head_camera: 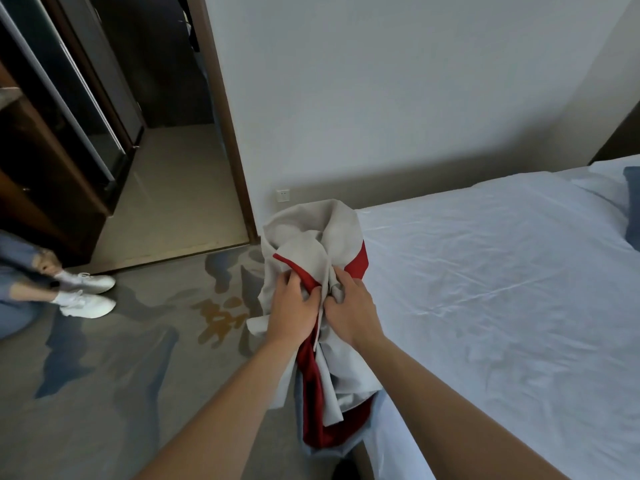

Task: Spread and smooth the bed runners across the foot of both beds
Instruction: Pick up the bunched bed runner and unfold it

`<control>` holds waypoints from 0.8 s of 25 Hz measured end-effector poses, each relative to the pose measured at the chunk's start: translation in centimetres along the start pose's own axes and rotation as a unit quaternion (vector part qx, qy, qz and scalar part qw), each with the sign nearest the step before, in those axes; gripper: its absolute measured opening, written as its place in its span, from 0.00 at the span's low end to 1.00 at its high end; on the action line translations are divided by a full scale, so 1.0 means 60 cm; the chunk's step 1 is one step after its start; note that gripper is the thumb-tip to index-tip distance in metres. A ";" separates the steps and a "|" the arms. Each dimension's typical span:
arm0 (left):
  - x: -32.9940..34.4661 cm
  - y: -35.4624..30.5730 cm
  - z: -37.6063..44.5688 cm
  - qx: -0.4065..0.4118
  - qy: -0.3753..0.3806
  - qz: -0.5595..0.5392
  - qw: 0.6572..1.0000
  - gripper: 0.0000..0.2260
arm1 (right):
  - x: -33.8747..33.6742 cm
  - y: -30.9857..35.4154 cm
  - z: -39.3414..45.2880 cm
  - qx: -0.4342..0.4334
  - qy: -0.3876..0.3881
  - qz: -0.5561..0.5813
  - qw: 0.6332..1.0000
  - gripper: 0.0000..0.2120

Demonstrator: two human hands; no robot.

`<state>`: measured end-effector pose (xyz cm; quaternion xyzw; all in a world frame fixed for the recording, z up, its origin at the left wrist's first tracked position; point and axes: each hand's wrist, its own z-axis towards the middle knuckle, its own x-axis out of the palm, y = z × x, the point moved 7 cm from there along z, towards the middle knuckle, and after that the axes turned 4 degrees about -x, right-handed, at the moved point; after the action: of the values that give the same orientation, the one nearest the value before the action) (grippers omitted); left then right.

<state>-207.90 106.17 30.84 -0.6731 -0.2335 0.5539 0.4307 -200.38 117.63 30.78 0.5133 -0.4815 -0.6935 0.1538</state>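
Observation:
A bunched bed runner [311, 244], grey on one side and dark red on the other, hangs in front of me at the foot corner of a bed [502, 289] with a white sheet. My left hand [292, 310] grips a fold where red meets grey. My right hand [349, 306] clutches the grey cloth right beside it. Both hands hold the bundle above the carpet, next to the bed's left edge. The runner's lower part droops down along the mattress side. Only one bed is in view.
Another person's legs and white shoes [86, 294] are on the patterned carpet [121, 375] at the left. A doorway [173, 188] opens beyond, beside a dark wardrobe [52, 150]. A wall socket [283, 195] sits low on the white wall. A blue cushion [632, 209] lies near the head of the bed.

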 end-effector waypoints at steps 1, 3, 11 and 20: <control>0.010 -0.007 0.050 -0.006 0.000 0.006 1.000 0.19 | 0.001 -0.006 0.052 0.007 0.001 0.002 1.000 0.25; 0.035 -0.020 0.142 -0.008 0.002 0.022 1.000 0.19 | -0.001 -0.010 0.145 0.006 0.003 -0.001 1.000 0.25; 0.192 -0.120 0.431 0.058 0.075 0.021 0.995 0.18 | -0.094 -0.088 0.420 0.078 -0.069 -0.003 0.995 0.25; 0.570 -0.396 0.389 0.300 0.365 -0.001 0.881 0.14 | -0.400 -0.287 0.337 0.313 -0.360 -0.012 0.879 0.24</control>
<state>-216.66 153.10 31.79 -0.6655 0.1168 0.3122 0.6678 -202.69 153.34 30.25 0.2549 -0.6894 -0.6456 -0.2074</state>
